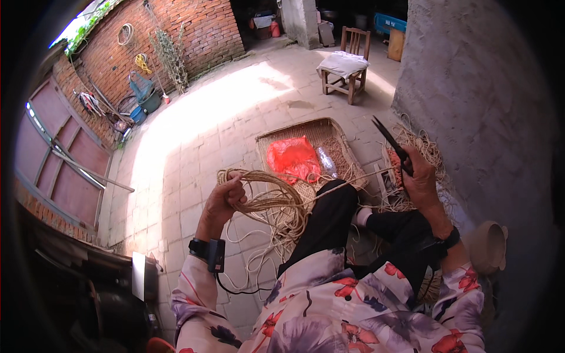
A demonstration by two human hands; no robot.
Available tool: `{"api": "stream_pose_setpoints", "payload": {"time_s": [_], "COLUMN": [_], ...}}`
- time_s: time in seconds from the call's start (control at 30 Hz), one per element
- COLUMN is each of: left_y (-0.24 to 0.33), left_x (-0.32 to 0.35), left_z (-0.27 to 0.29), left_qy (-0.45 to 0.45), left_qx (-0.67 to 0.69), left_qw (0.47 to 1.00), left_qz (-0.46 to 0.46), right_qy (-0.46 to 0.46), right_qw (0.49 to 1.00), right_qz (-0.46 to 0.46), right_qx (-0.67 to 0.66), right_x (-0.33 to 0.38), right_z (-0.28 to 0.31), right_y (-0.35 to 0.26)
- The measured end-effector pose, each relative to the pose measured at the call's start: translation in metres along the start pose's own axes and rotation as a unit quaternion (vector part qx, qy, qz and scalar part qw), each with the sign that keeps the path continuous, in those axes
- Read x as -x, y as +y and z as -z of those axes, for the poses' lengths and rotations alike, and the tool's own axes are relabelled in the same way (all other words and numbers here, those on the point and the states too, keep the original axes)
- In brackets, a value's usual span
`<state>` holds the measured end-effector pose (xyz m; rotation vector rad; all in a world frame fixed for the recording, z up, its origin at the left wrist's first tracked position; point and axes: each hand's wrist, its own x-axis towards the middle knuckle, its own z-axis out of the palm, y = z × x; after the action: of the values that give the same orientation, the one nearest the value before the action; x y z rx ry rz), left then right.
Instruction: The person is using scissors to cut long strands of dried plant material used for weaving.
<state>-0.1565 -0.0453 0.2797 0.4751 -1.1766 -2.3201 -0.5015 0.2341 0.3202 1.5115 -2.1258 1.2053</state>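
Note:
My left hand [226, 199] is closed around a looped coil of tan cord [276, 197] that hangs over my leg. Black scissors [391, 140] stick up out of my right hand [421, 176], their blades pointing away and to the left. One cord strand stretches from the coil towards the right hand; whether those fingers pinch it too, I cannot tell. Loose strands trail from the coil to the paving. Beyond my knee is a shallow woven tray [332, 125] with a red plastic bag [291, 157], a clear plastic bottle [326, 161] and small brown pieces.
A tangled heap of cord [432, 154] lies by the grey wall [465, 76] on my right, near a round tan pot [487, 247]. Farther off stands a wooden chair [346, 65] with white cloth on its seat. Buckets [150, 101] line the brick wall at the far left.

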Motion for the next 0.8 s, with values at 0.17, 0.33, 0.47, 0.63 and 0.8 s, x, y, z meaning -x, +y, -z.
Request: {"api": "stream_pose_setpoints", "payload": {"time_s": [0.17,0.33,0.47,0.63,0.8], "left_y": [0.013,0.043,0.051,0.032,0.025], "left_x": [0.022,0.059,0.080,0.068,0.066], "left_z": [0.061,0.114,0.134,0.145,0.184], "left_qy": [0.089,0.248,0.291,0.322,0.453], "left_qx": [-0.047,-0.152,-0.162,-0.073,-0.073], "left_qw": [0.995,0.954,0.937,0.937,0.879], "left_qz": [-0.006,-0.073,-0.104,-0.114,-0.126], "right_qy": [0.043,0.093,0.062,0.068,0.084], "right_qw": [0.986,0.940,0.899,0.840,0.803], "right_qz": [-0.011,-0.018,-0.060,-0.151,-0.188], "right_qx": [0.162,0.329,0.429,0.517,0.560], "right_x": [0.014,0.035,0.059,0.120,0.186], "right_z": [0.043,0.109,0.169,0.260,0.313], "right_y": [0.060,0.138,0.178,0.262,0.294]}}
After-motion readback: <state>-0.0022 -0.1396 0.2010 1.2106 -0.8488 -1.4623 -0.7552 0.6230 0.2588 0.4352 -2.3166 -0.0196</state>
